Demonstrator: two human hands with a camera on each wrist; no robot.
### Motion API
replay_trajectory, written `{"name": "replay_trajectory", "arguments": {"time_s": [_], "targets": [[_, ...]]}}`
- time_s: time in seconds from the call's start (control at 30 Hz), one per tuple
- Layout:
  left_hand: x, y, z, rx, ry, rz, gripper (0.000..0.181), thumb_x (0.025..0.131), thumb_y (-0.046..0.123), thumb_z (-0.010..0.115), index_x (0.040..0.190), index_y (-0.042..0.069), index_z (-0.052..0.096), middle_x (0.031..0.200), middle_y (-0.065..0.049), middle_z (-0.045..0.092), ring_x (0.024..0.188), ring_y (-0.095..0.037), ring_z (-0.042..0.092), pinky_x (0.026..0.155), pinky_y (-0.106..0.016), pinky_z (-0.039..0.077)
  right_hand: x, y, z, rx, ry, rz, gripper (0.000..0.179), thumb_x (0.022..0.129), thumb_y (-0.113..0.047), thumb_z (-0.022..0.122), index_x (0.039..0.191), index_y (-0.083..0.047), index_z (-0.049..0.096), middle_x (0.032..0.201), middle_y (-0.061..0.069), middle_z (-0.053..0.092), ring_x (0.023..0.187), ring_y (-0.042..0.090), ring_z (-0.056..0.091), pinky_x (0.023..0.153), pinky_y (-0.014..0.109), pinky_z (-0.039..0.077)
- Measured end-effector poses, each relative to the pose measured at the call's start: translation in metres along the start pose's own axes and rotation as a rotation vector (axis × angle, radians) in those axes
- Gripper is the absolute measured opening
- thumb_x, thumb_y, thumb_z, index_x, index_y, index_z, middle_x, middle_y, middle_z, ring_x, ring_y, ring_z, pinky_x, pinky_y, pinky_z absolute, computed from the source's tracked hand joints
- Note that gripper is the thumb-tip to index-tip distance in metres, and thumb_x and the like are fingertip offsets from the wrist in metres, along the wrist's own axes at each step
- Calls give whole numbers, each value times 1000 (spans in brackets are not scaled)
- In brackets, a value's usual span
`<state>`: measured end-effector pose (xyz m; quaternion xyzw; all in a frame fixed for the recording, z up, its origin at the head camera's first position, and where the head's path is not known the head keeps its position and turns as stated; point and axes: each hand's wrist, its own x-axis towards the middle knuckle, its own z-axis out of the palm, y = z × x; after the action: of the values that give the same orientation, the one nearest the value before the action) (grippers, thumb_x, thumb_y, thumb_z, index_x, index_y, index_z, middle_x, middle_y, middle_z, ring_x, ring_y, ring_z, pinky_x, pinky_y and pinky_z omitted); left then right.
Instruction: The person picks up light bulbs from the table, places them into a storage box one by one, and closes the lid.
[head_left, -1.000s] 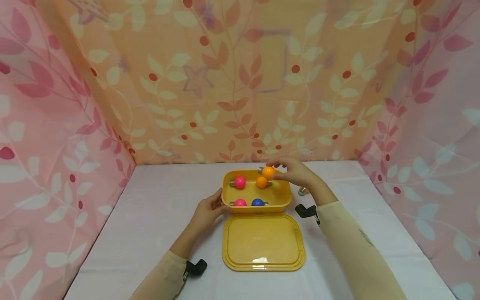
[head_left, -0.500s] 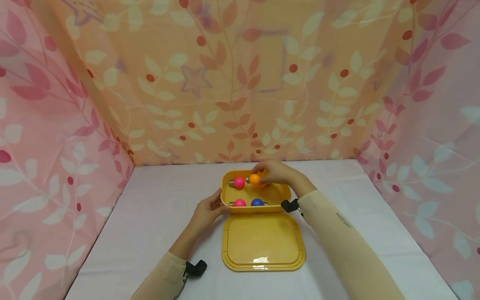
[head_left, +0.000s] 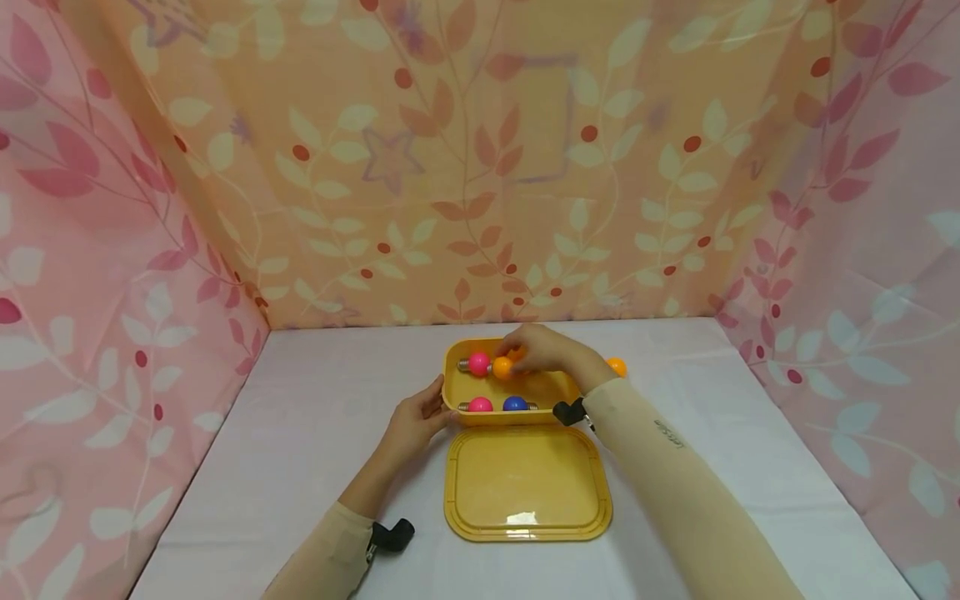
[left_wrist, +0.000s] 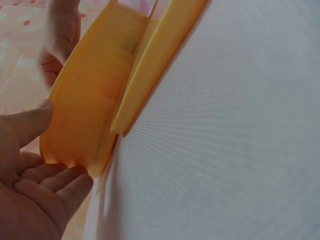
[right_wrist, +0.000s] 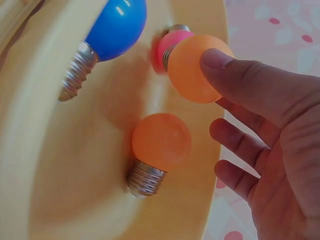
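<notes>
In the head view my right hand (head_left: 543, 348) is inside the yellow box (head_left: 480, 388), pinching an orange light bulb (head_left: 502, 367) between thumb and fingers. This bulb overlaps a pink light bulb (head_left: 478, 364) at the back left. A second orange light bulb (right_wrist: 161, 141) lies in the box below my fingers in the right wrist view. Along the front wall lie another pink light bulb (head_left: 480, 405) and a blue light bulb (head_left: 514, 403). My left hand (head_left: 412, 425) holds the box at its left end; in the left wrist view the thumb (left_wrist: 37, 122) is on its wall, fingers round the corner.
The yellow lid (head_left: 525, 483) lies flat on the white cloth (head_left: 300, 467) in front of the box. Another orange light bulb (head_left: 617, 367) rests outside, right of the box, partly behind my right arm. Patterned curtains (head_left: 465, 167) stand around the table.
My right hand has moved left and down into the box with the orange light bulb, from above its back right rim to beside the pink one. My left hand stays put.
</notes>
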<state>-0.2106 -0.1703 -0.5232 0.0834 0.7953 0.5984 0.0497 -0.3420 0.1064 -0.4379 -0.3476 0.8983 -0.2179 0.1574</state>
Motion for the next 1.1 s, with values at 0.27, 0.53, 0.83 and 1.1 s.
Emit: {"name": "replay_trajectory", "arguments": {"time_s": [0.27, 0.53, 0.83, 1.1], "targets": [[0, 0, 0, 5, -1, -12, 84, 91, 24, 79, 161, 13, 33, 161, -11, 42, 140, -25, 52, 100, -26, 53, 4, -2, 3, 8, -36, -2, 39, 91, -22, 80, 127, -10, 73, 126, 6, 71, 121, 32, 61, 112, 46, 48], [0, 0, 0, 21, 0, -15, 83, 92, 25, 78, 161, 15, 33, 161, -10, 43, 140, -25, 52, 101, -28, 53, -3, -6, -7, -16, 10, -1, 40, 92, -25, 79, 129, -12, 72, 127, 1, 70, 124, 28, 59, 113, 47, 47], [0, 3, 0, 46, 1, -16, 83, 92, 29, 78, 161, 18, 33, 162, -7, 42, 140, -23, 52, 101, -27, 53, -34, -6, -17, 90, 125, 39, 42, 91, -31, 79, 130, -16, 71, 135, 0, 66, 134, 31, 55, 117, 53, 42], [0, 1, 0, 16, 4, -3, 84, 91, 25, 79, 161, 14, 34, 162, -10, 41, 141, -26, 51, 102, -27, 52, -64, -4, -20, 146, 277, 71, 48, 89, -47, 79, 131, -25, 70, 138, -5, 64, 138, 27, 52, 117, 58, 40]]}}
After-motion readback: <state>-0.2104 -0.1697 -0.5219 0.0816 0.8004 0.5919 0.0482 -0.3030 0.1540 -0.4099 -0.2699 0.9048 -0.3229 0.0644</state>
